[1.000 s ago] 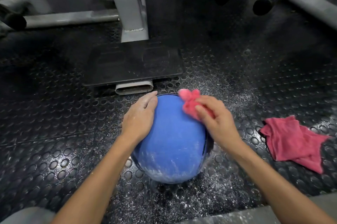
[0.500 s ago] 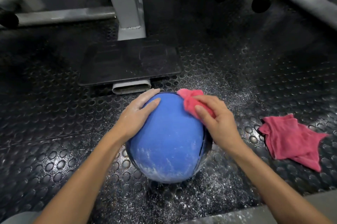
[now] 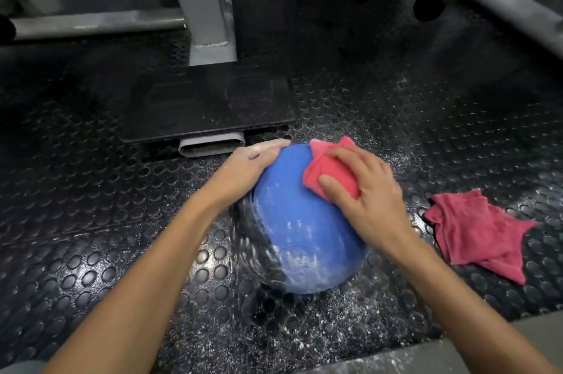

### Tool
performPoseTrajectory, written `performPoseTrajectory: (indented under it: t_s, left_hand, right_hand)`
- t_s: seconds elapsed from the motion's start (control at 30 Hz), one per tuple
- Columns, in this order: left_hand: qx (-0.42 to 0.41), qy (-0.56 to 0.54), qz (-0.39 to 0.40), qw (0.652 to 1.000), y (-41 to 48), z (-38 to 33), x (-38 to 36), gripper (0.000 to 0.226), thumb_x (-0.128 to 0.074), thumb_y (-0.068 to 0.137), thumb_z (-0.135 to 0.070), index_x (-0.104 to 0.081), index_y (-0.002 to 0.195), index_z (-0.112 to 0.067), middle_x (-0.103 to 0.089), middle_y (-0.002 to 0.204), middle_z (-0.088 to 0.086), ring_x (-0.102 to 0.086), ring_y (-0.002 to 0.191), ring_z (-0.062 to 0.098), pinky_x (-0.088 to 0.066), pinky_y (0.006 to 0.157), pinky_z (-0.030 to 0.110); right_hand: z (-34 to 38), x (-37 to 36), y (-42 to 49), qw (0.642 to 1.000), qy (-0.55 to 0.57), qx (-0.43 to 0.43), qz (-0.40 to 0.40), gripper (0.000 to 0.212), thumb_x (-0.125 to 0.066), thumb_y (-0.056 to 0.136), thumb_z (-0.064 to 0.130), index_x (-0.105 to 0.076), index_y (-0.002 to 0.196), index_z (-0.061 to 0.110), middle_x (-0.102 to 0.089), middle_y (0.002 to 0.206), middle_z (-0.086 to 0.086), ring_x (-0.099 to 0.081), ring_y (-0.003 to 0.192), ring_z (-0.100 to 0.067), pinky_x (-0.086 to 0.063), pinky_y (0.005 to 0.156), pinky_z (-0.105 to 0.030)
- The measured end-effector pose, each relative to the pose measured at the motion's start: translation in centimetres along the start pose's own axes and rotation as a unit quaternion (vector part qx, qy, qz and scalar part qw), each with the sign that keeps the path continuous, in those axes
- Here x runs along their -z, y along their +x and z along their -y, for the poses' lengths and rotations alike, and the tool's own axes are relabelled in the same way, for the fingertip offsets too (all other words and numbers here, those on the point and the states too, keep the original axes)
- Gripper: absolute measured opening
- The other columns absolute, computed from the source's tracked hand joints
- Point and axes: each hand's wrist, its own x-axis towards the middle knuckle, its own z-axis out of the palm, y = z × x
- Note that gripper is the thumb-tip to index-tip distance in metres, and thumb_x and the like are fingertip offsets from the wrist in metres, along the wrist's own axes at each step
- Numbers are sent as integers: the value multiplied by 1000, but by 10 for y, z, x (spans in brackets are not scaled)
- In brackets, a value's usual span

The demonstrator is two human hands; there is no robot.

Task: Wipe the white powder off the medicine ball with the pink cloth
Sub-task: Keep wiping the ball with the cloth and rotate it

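On the medicine ball [image 3: 304,239], pink cloth [image 3: 332,169] (under right hand [image 3: 371,200])

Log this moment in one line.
left hand: rests on blue medicine ball; right hand: grips crumpled pink cloth on ball; white powder: low on ball

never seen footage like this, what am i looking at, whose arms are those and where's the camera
There is no machine here: the arms belong to a person, and the single camera sits on their head, looking forward and down, so you see roughly what they see. The left hand rests flat on a blue ball, apparently to steady it. The right hand holds a pink cloth against the ball's top. White powder streaks the ball's lower part and speckles the black studded floor. A spare cloth lies on the floor to the right, and a grey gym frame stands behind.
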Motion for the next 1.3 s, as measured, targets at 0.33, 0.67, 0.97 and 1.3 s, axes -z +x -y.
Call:
performPoseTrajectory:
  t_s: [0.33,0.67,0.97,1.3]
  left_hand:
    - [29,155,-92,983,21,-15,-41,41,-23,94,-45,-51,124,-47,-47,138,-20,-44,125,11,-31,105,37]
    - [33,160,-131,978,22,-17,-52,40,-24,96,-38,-54,123,-42,-51,135,-16,-45,124,12,-33,104,40]
    - [-22,75,-32,996,34,-9,-45,52,-23,87,-46,-52,129,-34,-50,137,-10,-44,126,10,-29,109,36]
    - [-10,46,-52,998,29,-1,-47,45,-25,89,-51,-55,122,-42,-56,131,-4,-50,121,18,-34,106,44]
  right_hand:
    - [-3,20,11,997,21,54,-49,26,-55,88,39,-65,110,32,-63,116,11,-54,111,-15,-41,92,-33]
    - [-30,29,31,992,117,-39,-26,17,-56,89,31,-65,90,44,-65,93,22,-58,97,-2,-42,85,-24]
    - [-34,41,44,991,130,10,-27,15,-58,88,31,-62,88,45,-64,91,18,-60,96,-2,-41,82,-17]
    - [2,22,8,958,-65,280,16,20,-51,81,47,-69,87,39,-63,109,20,-57,107,-13,-42,89,-38]
